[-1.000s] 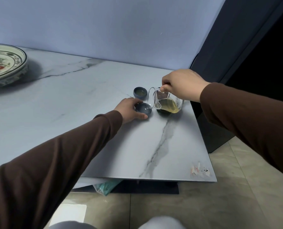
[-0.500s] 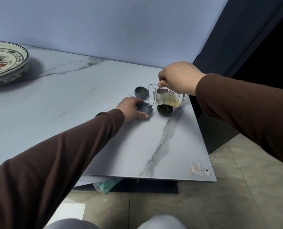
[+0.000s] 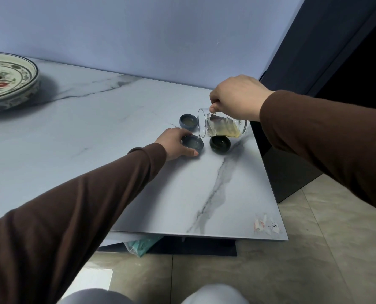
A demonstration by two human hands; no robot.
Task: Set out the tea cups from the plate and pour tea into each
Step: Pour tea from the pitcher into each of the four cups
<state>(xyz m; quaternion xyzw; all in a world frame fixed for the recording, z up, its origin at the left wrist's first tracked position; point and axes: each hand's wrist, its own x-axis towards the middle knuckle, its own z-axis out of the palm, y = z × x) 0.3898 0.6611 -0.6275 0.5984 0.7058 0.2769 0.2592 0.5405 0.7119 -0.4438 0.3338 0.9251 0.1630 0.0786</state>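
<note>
Right of centre in the frame, the right hand point(image 3: 237, 97) holds a clear glass pitcher point(image 3: 223, 128) by its top edge, its grip closed on the glass. The pitcher is tipped far over to the left, its mouth low over a blue cup point(image 3: 193, 143), and yellowish tea lies pooled along its lower side. A thin stream runs from the lip into that cup, which already shows pale liquid.

The left hand point(image 3: 173, 143) rests on the pale marbled surface point(image 3: 94, 132) just left of the blue cup, thumb and fingers curved around the cup's left and near sides, touching it, a loose steadying grip.

A second blue cup point(image 3: 188, 121) stands just above, toward the wall, with tea in it. A dark green cup point(image 3: 220, 144) sits just right of the cup being filled, beneath the pitcher's body; its contents cannot be made out.

At the upper left edge of the frame, well apart from the cups, lies a large patterned plate point(image 3: 9, 82). Both arms wear brown sleeves point(image 3: 72, 205).
</note>
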